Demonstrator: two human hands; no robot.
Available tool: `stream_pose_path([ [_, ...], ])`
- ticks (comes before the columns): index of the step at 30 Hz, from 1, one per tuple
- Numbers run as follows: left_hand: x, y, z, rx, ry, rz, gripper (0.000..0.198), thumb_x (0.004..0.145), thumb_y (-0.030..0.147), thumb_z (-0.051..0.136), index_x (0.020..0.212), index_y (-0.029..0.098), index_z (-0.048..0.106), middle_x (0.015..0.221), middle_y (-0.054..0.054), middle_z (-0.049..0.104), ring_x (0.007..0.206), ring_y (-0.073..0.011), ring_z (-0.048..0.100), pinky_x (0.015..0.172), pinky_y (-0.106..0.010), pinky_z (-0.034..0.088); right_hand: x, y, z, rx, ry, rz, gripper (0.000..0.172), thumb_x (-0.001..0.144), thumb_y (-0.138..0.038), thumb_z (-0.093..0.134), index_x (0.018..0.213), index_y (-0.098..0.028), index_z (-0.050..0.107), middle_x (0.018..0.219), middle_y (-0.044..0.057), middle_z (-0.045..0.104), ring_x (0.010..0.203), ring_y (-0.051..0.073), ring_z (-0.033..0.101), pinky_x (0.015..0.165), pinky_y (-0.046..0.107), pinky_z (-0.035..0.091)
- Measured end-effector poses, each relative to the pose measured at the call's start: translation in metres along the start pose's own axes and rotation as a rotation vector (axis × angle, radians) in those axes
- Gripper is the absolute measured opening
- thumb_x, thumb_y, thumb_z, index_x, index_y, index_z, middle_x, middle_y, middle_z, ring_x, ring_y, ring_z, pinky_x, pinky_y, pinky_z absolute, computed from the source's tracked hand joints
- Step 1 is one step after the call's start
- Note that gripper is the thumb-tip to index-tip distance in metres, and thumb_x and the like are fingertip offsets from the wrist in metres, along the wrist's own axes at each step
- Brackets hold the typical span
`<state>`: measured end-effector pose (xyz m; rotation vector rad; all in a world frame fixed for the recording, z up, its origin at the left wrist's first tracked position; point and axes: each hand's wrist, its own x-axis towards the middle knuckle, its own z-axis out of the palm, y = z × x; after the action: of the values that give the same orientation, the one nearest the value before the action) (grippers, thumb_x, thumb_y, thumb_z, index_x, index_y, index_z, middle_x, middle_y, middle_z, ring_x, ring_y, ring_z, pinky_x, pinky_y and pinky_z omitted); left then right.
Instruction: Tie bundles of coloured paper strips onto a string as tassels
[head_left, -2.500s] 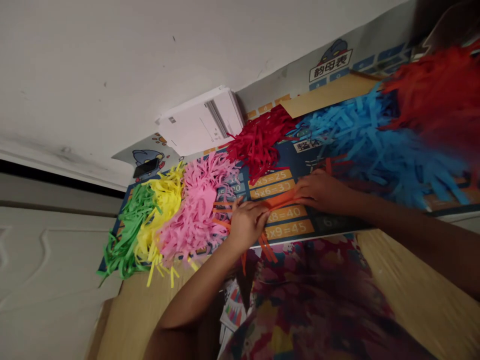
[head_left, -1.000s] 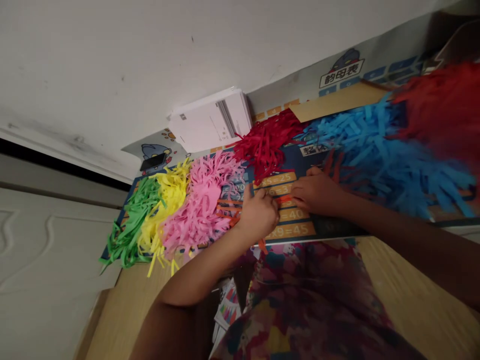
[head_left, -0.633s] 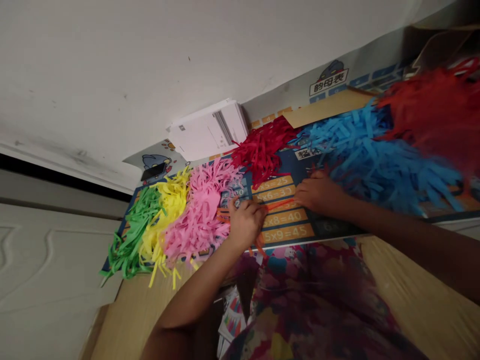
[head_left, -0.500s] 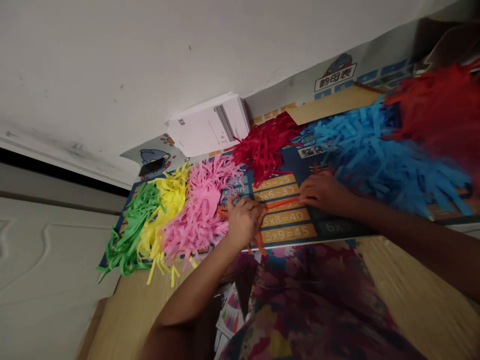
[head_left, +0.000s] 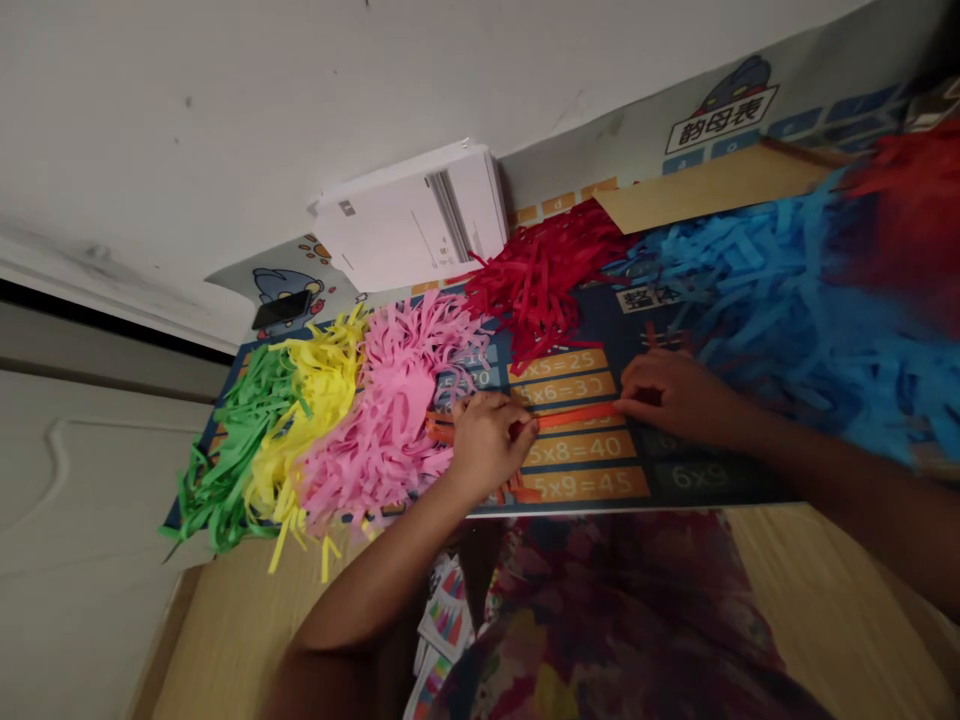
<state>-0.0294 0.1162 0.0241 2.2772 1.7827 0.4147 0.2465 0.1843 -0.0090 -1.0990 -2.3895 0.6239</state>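
Since my head camera looks down across a wooden desk [head_left: 247,625] set against a white wall [head_left: 240,110], with a panelled door [head_left: 75,520] at the left of the view, I record the layout from the outside in. A multiplication-table mat [head_left: 577,480] lies on the desk, and a stack of white paper [head_left: 409,220] sits just beyond its far edge. Shredded paper is heaped along the mat in bands: green [head_left: 232,460], yellow [head_left: 319,420], pink [head_left: 382,430], dark red [head_left: 540,280], blue [head_left: 772,290], and a blurred red mass [head_left: 907,220] at the right of the frame. My patterned shirt [head_left: 622,620] fills the lower middle of the view.

My left hand [head_left: 487,445] rests on the mat beside the pink band, and my right hand [head_left: 679,400] lies just below the blue one. The hands are apart, both with fingers curled slightly downward. Between them lies an orange paper strip [head_left: 577,415], its long axis running almost straight from one hand to the other and rising slightly toward my right hand. Its left end meets my left hand and its right end reaches my right fingertips, so neither hand is clearly nearer. I cannot tell whether either hand is clamped on it. Orange scraps [head_left: 442,428] show beside my left hand.
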Motion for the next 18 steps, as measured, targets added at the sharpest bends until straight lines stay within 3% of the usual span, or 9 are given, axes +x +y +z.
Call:
stream_pose_path([
  [10, 0.008, -0.001, 0.000, 0.047, -0.036, -0.010, 0.013, 0.083, 0.030, 0.071, 0.073, 0.022, 0.069, 0.078, -0.001, 0.069, 0.085, -0.0204, 0.060, 0.079, -0.039, 0.035, 0.005, -0.008, -0.002, -0.178, -0.048, 0.088, 0.020, 0.083, -0.034, 0.065, 0.068, -0.021, 0.062, 0.073, 0.002, 0.064, 0.073, 0.019, 0.055, 0.068, 0.032, 0.030],
  [14, 0.003, 0.005, 0.002, 0.212, 0.055, 0.261, 0.011, 0.092, 0.029, 0.063, 0.099, 0.028, 0.072, 0.099, -0.002, 0.071, 0.101, -0.0225, 0.058, 0.091, -0.044, 0.034, 0.004, -0.043, -0.002, -0.449, 0.016, -0.041, 0.007, 0.087, -0.023, 0.063, 0.082, -0.021, 0.067, 0.089, 0.005, 0.068, 0.088, 0.025, 0.054, 0.074, 0.036, 0.026],
  [18, -0.004, 0.015, 0.004, 0.437, 0.082, 0.504, 0.020, 0.100, 0.024, 0.051, 0.100, 0.026, 0.072, 0.095, -0.002, 0.072, 0.103, -0.0223, 0.057, 0.097, -0.046, 0.032, -0.007, -0.068, 0.010, -0.641, 0.015, -0.271, 0.017, 0.092, -0.012, 0.054, 0.090, -0.018, 0.070, 0.091, 0.007, 0.069, 0.091, 0.026, 0.052, 0.077, 0.040, 0.026],
])
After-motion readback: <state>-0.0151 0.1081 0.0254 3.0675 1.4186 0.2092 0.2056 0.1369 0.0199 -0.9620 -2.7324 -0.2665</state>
